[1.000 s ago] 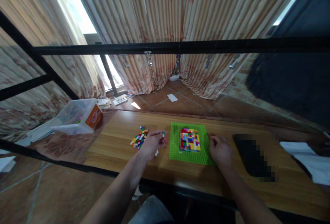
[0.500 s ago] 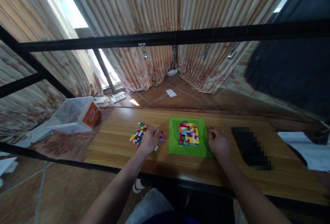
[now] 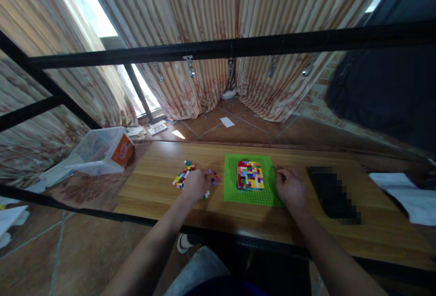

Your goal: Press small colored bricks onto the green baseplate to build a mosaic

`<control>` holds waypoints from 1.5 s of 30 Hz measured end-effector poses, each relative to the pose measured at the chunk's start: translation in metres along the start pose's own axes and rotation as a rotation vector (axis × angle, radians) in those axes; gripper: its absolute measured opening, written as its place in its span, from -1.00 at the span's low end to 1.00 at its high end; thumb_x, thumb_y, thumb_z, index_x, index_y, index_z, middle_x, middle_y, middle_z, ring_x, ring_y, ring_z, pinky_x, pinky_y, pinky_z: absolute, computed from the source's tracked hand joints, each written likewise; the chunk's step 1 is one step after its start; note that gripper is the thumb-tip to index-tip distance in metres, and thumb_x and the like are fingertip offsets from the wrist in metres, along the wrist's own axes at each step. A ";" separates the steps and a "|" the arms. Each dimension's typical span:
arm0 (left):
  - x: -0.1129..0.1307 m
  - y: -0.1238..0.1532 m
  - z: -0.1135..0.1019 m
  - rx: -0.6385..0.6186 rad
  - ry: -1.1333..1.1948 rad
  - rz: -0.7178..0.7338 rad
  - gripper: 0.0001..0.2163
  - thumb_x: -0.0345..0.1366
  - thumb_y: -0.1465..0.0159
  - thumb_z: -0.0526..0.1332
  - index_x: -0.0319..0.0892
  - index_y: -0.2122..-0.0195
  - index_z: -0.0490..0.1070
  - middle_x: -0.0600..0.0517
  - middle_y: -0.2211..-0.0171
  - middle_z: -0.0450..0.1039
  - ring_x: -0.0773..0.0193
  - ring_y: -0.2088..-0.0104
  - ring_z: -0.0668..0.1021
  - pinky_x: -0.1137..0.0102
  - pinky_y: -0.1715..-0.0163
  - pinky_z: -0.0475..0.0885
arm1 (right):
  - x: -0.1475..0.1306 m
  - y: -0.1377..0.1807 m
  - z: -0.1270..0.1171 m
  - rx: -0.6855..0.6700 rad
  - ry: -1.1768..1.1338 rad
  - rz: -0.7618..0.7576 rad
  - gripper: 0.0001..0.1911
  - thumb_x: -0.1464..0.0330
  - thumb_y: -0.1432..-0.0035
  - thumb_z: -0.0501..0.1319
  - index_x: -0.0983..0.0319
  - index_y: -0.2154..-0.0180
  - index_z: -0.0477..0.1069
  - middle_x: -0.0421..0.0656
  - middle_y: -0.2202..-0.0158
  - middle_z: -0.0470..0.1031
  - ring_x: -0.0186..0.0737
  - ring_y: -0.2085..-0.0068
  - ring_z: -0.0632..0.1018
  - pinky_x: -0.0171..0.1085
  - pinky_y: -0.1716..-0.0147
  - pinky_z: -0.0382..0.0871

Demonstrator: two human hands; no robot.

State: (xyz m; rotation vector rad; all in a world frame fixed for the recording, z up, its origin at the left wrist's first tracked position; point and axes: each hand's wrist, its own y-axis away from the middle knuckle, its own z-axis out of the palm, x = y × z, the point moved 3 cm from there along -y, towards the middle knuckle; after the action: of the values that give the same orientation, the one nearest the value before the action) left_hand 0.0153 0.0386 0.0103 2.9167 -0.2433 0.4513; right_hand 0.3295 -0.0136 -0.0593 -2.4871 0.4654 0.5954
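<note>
A green baseplate [image 3: 265, 194] lies on the wooden table [image 3: 156, 187], with a block of many-coloured small bricks [image 3: 250, 175] built on its middle. Loose coloured bricks [image 3: 182, 176] are scattered to its left. My left hand [image 3: 194, 184] rests over the loose bricks with its fingers curled down; whether it holds a brick is hidden. Fingers curled, my right hand [image 3: 289, 188] lies against the baseplate's right edge.
A dark flat object, pixelated [image 3: 334, 194], lies right of my right hand. White paper [image 3: 405, 196] sits at the table's far right. A clear plastic box with an orange label [image 3: 102, 150] stands off the table's left end. A black metal bar [image 3: 218, 51] crosses above.
My left hand has drawn back from the bricks near the baseplate to the left pile. The right hand has stayed at the plate's edge. The view has shifted slightly.
</note>
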 end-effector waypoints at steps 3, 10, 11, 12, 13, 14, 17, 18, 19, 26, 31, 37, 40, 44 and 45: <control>-0.002 0.002 -0.001 0.033 0.065 -0.009 -0.72 -0.38 -0.28 0.10 -0.14 0.07 0.55 -0.06 0.26 0.61 0.21 0.25 0.61 0.40 0.23 0.40 | 0.000 0.000 0.000 0.002 0.011 0.005 -0.71 0.30 -0.14 0.02 0.24 0.34 0.50 -0.07 0.33 0.46 -0.19 0.35 0.43 -0.24 0.31 0.25; 0.004 0.004 0.002 0.033 0.543 0.242 -0.79 -0.30 -0.29 0.10 -0.18 0.37 0.52 0.04 0.45 0.55 0.31 0.41 0.55 0.44 0.34 0.41 | 0.002 -0.001 0.001 0.000 -0.005 -0.009 -0.71 0.30 -0.13 0.03 0.24 0.33 0.50 -0.06 0.32 0.47 -0.18 0.34 0.43 -0.24 0.31 0.25; 0.007 0.004 0.003 0.026 0.640 0.283 -0.80 -0.27 -0.28 0.12 -0.18 0.38 0.51 0.05 0.47 0.54 0.32 0.43 0.54 0.45 0.37 0.41 | 0.002 -0.001 0.001 0.002 -0.007 -0.010 -0.71 0.30 -0.13 0.03 0.24 0.33 0.50 -0.06 0.33 0.46 -0.18 0.33 0.43 -0.24 0.31 0.25; 0.010 0.005 0.004 0.022 0.735 0.308 -0.81 -0.25 -0.27 0.14 -0.19 0.37 0.51 0.06 0.48 0.52 0.33 0.44 0.53 0.45 0.39 0.41 | 0.002 -0.001 0.001 0.004 -0.008 -0.010 -0.72 0.30 -0.13 0.03 0.24 0.33 0.50 -0.06 0.33 0.46 -0.18 0.33 0.43 -0.24 0.31 0.25; 0.013 0.005 0.005 0.015 0.826 0.320 -0.82 -0.23 -0.25 0.17 -0.19 0.36 0.51 0.07 0.48 0.51 0.34 0.45 0.52 0.46 0.41 0.41 | 0.002 -0.001 0.001 0.005 -0.007 -0.009 -0.72 0.30 -0.13 0.03 0.24 0.33 0.50 -0.06 0.33 0.46 -0.18 0.33 0.43 -0.24 0.31 0.25; 0.017 0.006 0.005 0.008 0.911 0.323 -0.82 -0.21 -0.24 0.20 -0.19 0.34 0.52 0.07 0.48 0.51 0.35 0.46 0.52 0.46 0.41 0.42 | 0.001 -0.001 0.001 0.006 -0.005 -0.008 -0.72 0.30 -0.13 0.03 0.24 0.34 0.49 -0.07 0.34 0.46 -0.18 0.33 0.43 -0.24 0.31 0.25; 0.029 0.011 0.006 -0.010 1.107 0.314 -0.80 -0.17 -0.17 0.30 -0.21 0.31 0.56 0.07 0.48 0.51 0.36 0.46 0.51 0.45 0.41 0.44 | 0.000 0.000 0.001 0.007 -0.003 -0.002 -0.72 0.30 -0.14 0.03 0.23 0.35 0.49 -0.07 0.34 0.46 -0.18 0.34 0.43 -0.25 0.32 0.25; 0.033 0.012 0.006 -0.017 1.153 0.306 -0.78 -0.16 -0.14 0.33 -0.21 0.30 0.57 0.07 0.49 0.51 0.36 0.47 0.51 0.45 0.40 0.44 | 0.000 0.000 0.001 0.007 -0.005 0.000 -0.72 0.30 -0.14 0.03 0.23 0.35 0.49 -0.07 0.34 0.46 -0.18 0.34 0.43 -0.25 0.32 0.25; 0.036 0.013 0.006 -0.025 1.188 0.298 -0.77 -0.16 -0.10 0.36 -0.21 0.30 0.58 0.06 0.48 0.52 0.37 0.47 0.50 0.44 0.40 0.44 | 0.000 0.000 0.001 0.005 -0.008 0.001 -0.72 0.30 -0.14 0.03 0.23 0.35 0.49 -0.07 0.34 0.46 -0.18 0.34 0.43 -0.25 0.32 0.25; 0.047 0.014 0.011 -0.127 1.264 0.279 -0.72 -0.21 0.00 0.44 -0.19 0.26 0.60 0.03 0.38 0.58 0.34 0.38 0.55 0.43 0.31 0.46 | 0.001 -0.001 0.002 -0.002 -0.013 0.001 -0.72 0.31 -0.13 0.03 0.23 0.34 0.50 -0.06 0.33 0.47 -0.17 0.32 0.44 -0.24 0.27 0.27; 0.053 0.011 0.017 -0.101 1.187 0.298 -0.75 -0.16 -0.18 0.31 -0.20 0.22 0.60 0.03 0.45 0.58 0.33 0.44 0.55 0.42 0.35 0.49 | 0.001 -0.001 0.002 -0.006 -0.015 0.012 -0.72 0.32 -0.13 0.04 0.24 0.33 0.51 -0.06 0.31 0.47 -0.18 0.33 0.43 -0.24 0.29 0.26; 0.057 0.001 0.023 0.162 0.965 0.329 -0.84 -0.26 -0.22 0.25 -0.13 0.29 0.63 0.00 0.29 0.63 0.27 0.29 0.60 0.40 0.23 0.50 | 0.001 -0.001 0.002 -0.003 -0.030 0.018 -0.71 0.30 -0.15 0.03 0.23 0.33 0.51 -0.07 0.33 0.46 -0.19 0.33 0.42 -0.25 0.31 0.23; 0.060 -0.004 0.027 0.222 0.942 0.314 -0.84 -0.28 -0.23 0.24 -0.13 0.29 0.63 -0.01 0.29 0.62 0.28 0.31 0.60 0.41 0.24 0.49 | 0.000 0.000 0.002 0.001 -0.042 0.003 -0.71 0.31 -0.15 0.03 0.24 0.34 0.51 -0.06 0.33 0.46 -0.18 0.32 0.43 -0.25 0.29 0.25; 0.067 -0.007 0.031 0.247 0.830 0.315 -0.84 -0.34 -0.24 0.21 -0.13 0.29 0.61 -0.01 0.32 0.61 0.29 0.34 0.58 0.40 0.26 0.47 | 0.000 0.000 0.001 0.008 -0.057 -0.007 -0.71 0.32 -0.15 0.02 0.24 0.33 0.51 -0.05 0.30 0.48 -0.17 0.30 0.45 -0.24 0.26 0.27; 0.069 -0.007 0.031 0.262 0.788 0.320 -0.84 -0.36 -0.25 0.20 -0.13 0.28 0.61 0.00 0.32 0.60 0.30 0.35 0.58 0.41 0.27 0.46 | 0.000 0.000 0.001 0.008 -0.053 -0.004 -0.71 0.31 -0.15 0.02 0.24 0.33 0.51 -0.05 0.29 0.48 -0.17 0.30 0.45 -0.24 0.27 0.27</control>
State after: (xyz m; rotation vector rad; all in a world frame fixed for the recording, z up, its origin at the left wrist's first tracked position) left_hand 0.0899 0.0298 0.0012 2.6565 -0.5538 1.7197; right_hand 0.3294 -0.0128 -0.0601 -2.4574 0.4411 0.6551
